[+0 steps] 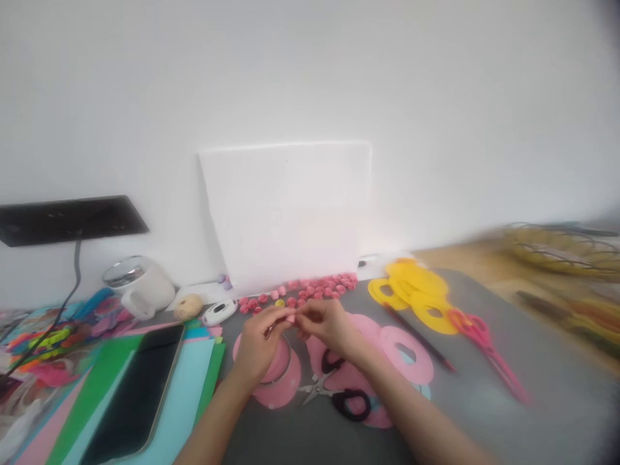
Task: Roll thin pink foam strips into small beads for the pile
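Note:
My left hand (259, 342) and my right hand (332, 326) meet fingertip to fingertip over the middle of the table. Pinched between them is a small pink paper piece (291, 318), mostly covered by the fingers. Beneath my left hand lie round pink paper pieces (278, 392). A pink paper ring (411, 356) with a hole in it is right of my right hand. Open scissors with black handles (352, 405) rest between my forearms, partly on pink paper. Just beyond my hands, many small rolled pink paper pieces (334, 284) sit in a row.
A white board (290, 213) leans against the wall. To the right lie yellow paper rings (416, 284), a pencil (421, 342) and pink scissors (494, 352). At left are a phone (138, 394) on coloured paper sheets (194, 374), a white mug (145, 287) and a correction-tape-like white item (220, 312).

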`<action>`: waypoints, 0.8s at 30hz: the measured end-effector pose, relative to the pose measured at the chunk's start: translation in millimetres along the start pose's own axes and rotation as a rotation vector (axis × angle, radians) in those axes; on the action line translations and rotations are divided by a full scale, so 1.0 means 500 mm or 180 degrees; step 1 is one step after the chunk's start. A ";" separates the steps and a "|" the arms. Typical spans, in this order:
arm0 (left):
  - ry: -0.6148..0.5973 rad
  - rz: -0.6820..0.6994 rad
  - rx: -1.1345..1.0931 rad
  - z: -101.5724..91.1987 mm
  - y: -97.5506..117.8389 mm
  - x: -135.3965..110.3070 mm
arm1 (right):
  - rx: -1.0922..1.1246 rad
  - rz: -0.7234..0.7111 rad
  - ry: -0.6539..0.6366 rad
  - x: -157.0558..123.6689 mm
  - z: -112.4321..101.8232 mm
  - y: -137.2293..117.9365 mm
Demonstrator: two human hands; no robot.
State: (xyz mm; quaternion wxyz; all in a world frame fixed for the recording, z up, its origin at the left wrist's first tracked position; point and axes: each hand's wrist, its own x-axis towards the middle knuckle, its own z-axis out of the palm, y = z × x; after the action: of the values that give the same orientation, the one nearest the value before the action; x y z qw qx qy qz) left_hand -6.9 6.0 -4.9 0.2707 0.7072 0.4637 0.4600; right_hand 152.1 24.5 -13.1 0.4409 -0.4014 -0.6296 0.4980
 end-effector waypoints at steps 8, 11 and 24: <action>-0.0030 0.0100 0.0039 -0.004 -0.004 0.000 | 0.0186 0.0151 -0.0140 0.000 -0.006 -0.011; -0.0098 0.0123 0.0007 -0.006 0.000 0.002 | 0.0243 0.0155 -0.0233 0.000 -0.011 -0.013; 0.0308 -0.0854 -0.1280 -0.021 -0.005 0.008 | 0.0801 -0.0140 -0.0705 0.008 -0.039 -0.010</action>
State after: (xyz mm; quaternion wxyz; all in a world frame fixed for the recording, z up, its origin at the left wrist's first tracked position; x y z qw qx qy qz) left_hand -16.9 10.1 -0.9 0.4421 0.5484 0.4650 0.5363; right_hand 169.4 32.7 -5.2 0.4264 -0.2718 -0.6157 0.6043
